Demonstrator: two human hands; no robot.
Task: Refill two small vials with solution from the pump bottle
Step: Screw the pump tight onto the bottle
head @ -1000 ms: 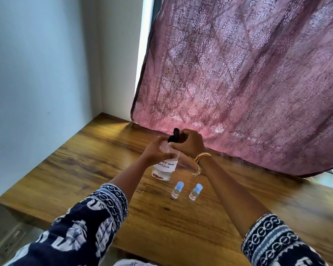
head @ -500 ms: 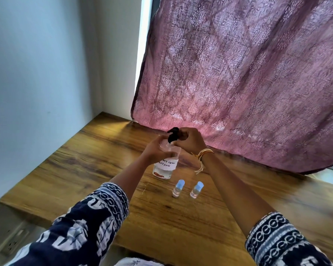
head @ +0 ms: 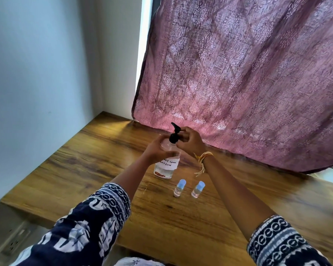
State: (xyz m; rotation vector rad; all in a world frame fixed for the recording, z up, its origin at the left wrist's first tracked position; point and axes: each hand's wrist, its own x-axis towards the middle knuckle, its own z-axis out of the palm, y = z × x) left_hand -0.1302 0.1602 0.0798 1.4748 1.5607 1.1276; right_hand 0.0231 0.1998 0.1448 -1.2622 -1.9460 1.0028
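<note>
A clear pump bottle (head: 165, 167) with a white handwritten label stands on the wooden table (head: 88, 162). My left hand (head: 156, 150) grips its shoulder from the left. My right hand (head: 190, 141) pinches the black pump head (head: 175, 134) from the right, with the nozzle pointing up and left. Two small clear vials with light blue caps stand side by side just in front of the bottle: the left vial (head: 179, 188) and the right vial (head: 198, 189). Both vials are capped and apart from my hands.
A purple patterned curtain (head: 238, 83) hangs behind the table and touches its far edge. A pale wall (head: 37, 73) bounds the left side. A wall socket (head: 15, 244) sits below the table's near left edge.
The black pump head now stands higher and plainly visible above the bottle's neck. My right hand has shifted slightly right of it. My left hand stays on the bottle.
</note>
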